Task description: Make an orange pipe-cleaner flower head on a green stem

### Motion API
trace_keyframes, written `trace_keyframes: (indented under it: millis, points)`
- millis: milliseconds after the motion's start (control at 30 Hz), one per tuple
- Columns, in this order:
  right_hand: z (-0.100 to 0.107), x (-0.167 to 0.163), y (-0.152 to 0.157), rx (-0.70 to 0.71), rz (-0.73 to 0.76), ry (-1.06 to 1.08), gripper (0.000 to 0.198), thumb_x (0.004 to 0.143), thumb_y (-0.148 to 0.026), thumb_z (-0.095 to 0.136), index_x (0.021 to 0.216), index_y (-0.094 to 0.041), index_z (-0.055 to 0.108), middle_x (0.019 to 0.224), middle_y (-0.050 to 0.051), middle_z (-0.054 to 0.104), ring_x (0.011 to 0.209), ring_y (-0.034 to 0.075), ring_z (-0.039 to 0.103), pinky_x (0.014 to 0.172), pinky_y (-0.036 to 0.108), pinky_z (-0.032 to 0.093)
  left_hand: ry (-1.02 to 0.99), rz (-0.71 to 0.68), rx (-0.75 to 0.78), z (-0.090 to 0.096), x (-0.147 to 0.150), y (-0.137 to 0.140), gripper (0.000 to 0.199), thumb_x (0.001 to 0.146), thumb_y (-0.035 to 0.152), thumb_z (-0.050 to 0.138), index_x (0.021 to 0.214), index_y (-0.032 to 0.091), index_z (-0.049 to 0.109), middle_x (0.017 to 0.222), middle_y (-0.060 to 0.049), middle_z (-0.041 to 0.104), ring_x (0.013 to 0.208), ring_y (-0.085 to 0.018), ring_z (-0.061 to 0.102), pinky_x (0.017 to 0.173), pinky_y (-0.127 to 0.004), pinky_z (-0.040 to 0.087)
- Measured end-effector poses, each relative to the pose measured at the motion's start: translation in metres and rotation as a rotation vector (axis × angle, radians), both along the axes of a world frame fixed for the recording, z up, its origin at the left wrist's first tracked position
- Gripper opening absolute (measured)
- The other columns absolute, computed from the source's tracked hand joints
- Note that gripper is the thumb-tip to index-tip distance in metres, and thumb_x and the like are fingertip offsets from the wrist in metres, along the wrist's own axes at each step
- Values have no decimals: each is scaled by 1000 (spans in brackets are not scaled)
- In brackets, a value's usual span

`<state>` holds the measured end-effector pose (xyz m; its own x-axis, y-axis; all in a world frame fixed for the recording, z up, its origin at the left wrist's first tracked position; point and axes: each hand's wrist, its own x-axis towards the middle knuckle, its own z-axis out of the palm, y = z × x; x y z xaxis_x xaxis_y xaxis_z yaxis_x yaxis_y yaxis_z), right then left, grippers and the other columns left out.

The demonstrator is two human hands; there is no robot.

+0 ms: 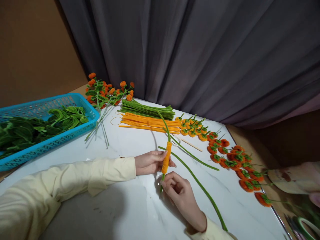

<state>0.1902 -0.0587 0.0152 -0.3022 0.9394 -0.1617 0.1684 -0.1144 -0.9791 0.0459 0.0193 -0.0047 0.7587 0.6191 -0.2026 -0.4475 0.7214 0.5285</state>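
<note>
My left hand [151, 162] is closed around an orange chenille coil [166, 158], pinching it between thumb and fingers. Through the coil runs a green pipe cleaner [163, 121], standing up above it and showing a short end below. That lower end is pinched by the thumb and fingertips of my right hand [181, 191]. A long green pipe cleaner [200, 183] curves across the table beside my right hand, and a shorter green pipe cleaner [195, 155] lies behind it. Just beyond the coil sits a small white ring [176, 137], perhaps a tape roll, near a thin wooden stick [191, 144].
Bundles of green pipe cleaners [147, 109] and orange pipe cleaners [150, 122] lie at the back. Several orange flower heads [222, 160] line the right edge. A blue basket [96, 115] of leaves stands left, before finished flowers [102, 91]. Green tape [308, 226] lies lower right.
</note>
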Motion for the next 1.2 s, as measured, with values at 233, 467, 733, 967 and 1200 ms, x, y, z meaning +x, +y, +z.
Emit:
trace_keyframes:
  millis: [233,467,733,967,1200]
  points:
    - [1,0,-1,9,9,-8,25,79,-38,55,69,-17,48,47,-5,48,40,6,38,42,20,29,11,17,5,-1,0,-1,25,71,33,70,71,9,63,73,-9,65,67,-13,58,65,-23,41]
    - [0,-1,0,18,2,-39,26,79,-39,54,68,-16,46,46,-6,45,40,5,36,40,18,27,-9,47,-89,8,-1,3,29,85,38,51,92,10,58,77,-6,61,70,-13,57,67,-24,42]
    - [7,11,5,376,-121,-228,16,86,-29,46,78,-17,51,55,-1,57,43,8,46,42,20,37,-124,-112,-186,8,-3,6,26,91,38,39,82,15,49,54,7,33,36,-4,28,37,-16,25]
    - [37,32,84,1101,185,-843,40,86,-12,42,125,-19,42,122,9,54,110,22,47,89,38,42,-117,-217,-69,12,-7,5,40,89,53,26,83,19,48,55,5,39,31,-5,28,29,-17,19]
    - [49,7,153,1275,624,-1204,25,89,-13,40,108,-14,56,123,12,54,117,26,40,90,40,34,-114,-214,-39,16,-10,4,39,86,54,37,75,18,49,48,6,36,31,-7,34,31,-18,22]
